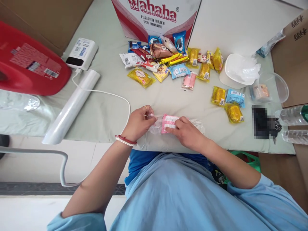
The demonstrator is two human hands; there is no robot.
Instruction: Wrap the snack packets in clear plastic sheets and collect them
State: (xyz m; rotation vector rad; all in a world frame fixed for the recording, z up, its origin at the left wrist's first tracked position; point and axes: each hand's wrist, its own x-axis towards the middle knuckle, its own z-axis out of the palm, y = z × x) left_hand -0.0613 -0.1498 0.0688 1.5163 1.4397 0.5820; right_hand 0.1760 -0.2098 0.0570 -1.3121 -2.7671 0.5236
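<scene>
A clear plastic bag (156,126) lies at the near edge of the green-covered table (108,109), with a pink snack packet (168,122) inside or against it. My left hand (138,123) is closed, pinching the bag's left end. My right hand (186,133) is closed too, its fingers pressing on the pink packet and the bag. A red and white bead bracelet sits on my left wrist.
Several wrapped snacks (166,61) are piled mid-table in front of a Wahaha water carton (156,16). Yellow and blue packets (227,101) lie to the right, by a white bowl (237,72) and clear container (271,88). A plastic film roll (72,107), power bank (81,53) and red object (29,64) are on the left.
</scene>
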